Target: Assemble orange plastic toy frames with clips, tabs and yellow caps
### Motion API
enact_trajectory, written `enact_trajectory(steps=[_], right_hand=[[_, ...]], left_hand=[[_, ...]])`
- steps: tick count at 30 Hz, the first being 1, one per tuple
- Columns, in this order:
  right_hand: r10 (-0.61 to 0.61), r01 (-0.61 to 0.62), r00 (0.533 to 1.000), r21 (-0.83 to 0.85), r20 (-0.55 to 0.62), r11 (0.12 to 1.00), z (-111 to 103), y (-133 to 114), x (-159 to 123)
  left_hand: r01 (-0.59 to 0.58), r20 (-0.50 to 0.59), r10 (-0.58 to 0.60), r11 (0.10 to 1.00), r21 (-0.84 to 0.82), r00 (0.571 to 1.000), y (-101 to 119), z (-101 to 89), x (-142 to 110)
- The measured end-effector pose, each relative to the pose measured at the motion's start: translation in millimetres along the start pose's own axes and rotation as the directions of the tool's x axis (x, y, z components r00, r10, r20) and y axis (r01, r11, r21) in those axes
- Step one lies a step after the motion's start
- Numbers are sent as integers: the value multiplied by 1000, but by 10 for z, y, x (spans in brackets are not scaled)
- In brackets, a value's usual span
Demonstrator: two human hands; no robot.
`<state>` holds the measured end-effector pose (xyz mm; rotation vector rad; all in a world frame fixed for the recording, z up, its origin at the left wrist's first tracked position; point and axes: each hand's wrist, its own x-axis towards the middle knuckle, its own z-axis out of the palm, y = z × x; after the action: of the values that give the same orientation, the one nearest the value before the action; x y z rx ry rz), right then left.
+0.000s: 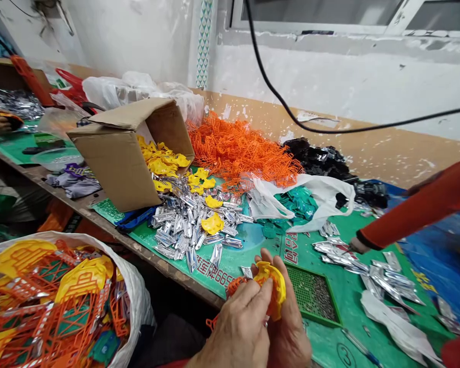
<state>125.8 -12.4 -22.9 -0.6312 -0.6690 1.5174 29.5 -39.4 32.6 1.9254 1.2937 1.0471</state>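
A curved yellow plastic piece [278,289] is held between my two hands, low in the middle of the view. My left hand [239,319], back towards me, presses its fingers onto the piece. Behind and beside it, my right hand [289,317] cradles the piece in closed fingers. An orange plastic lattice part [235,285] sticks out at the left of my hands, and most of it is hidden by them. Just right of my hands lies a green tray [304,289] of small metal pins or screws.
Silver strips [187,220] and yellow pieces spill from a tipped cardboard box [113,166]. Behind lies an orange lattice heap [245,148]. A white sack [138,291] of assembled parts stands lower left. Another person's hand [358,245] touches silver strips at right. A pen [362,347] lies nearby.
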Motion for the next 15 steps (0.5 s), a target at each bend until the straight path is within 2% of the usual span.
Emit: enact_trajectory(steps=[5,7,11,15], right_hand=[[-41,47,997,-93,65,995,-41,26,-15],[-51,59,995,-95,86,994,-24,11,-24],[4,8,996,-135,84,991,42,-68,-57],[11,14,996,-275,91,961,48,-118,-60]], left_hand=[[-2,-20,4,997,82,1000,-42,52,-31],[-46,-25,49,992,114,998,-62,58,-36],[-157,-54,169,973,170,984,-96,53,-39],[-192,-138,212,971,145,968,-129,58,-36]])
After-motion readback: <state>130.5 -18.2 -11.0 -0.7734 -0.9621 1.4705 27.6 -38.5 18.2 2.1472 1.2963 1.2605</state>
